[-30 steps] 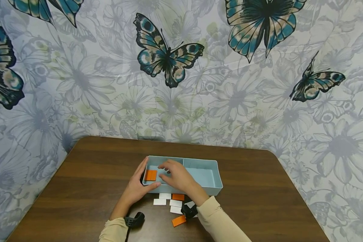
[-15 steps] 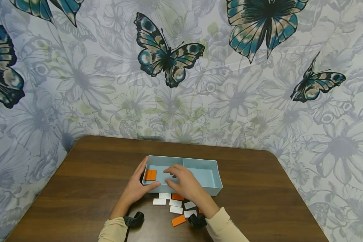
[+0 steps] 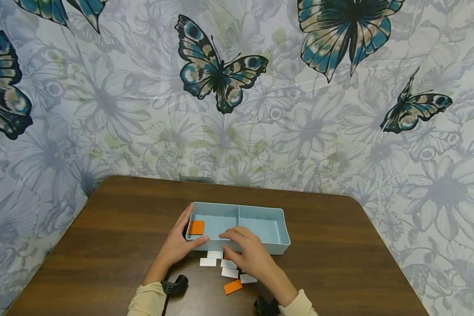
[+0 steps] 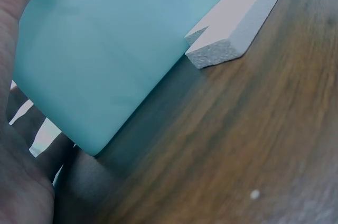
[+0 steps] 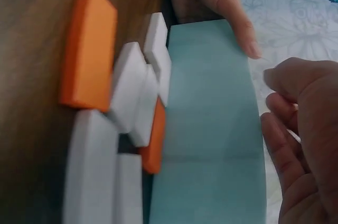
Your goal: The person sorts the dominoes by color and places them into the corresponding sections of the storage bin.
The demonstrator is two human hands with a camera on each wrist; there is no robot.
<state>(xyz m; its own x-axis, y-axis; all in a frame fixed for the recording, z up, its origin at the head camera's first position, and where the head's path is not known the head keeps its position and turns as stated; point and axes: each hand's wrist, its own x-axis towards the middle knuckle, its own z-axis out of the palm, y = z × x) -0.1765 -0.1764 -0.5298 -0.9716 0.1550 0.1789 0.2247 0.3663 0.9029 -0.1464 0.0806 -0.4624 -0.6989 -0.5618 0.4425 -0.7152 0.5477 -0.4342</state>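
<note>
A light blue two-compartment box (image 3: 270, 247) stands on the table. My left hand (image 3: 177, 246) grips its left end, thumb at the front rim and fingers along the end wall. Two orange blocks (image 3: 196, 227) lie side by side in the left compartment. Over the front wall hovers my right hand (image 3: 249, 253), fingers loosely bent with nothing between them. Several white blocks (image 3: 208, 262) lie in front of the box, along with a loose orange block (image 3: 232, 287). In the right wrist view another orange block (image 5: 153, 142) sits between the white ones and the front wall.
The brown wooden table (image 3: 134, 215) extends around the box. A butterfly-print cloth (image 3: 300, 131) hangs behind its far edge. Black wrist straps (image 3: 175, 286) show near both sleeves.
My right hand has drawn back from inside the left compartment toward the front rim and slightly right, holding nothing. The left hand stays on the box, and the two orange blocks inside have not moved.
</note>
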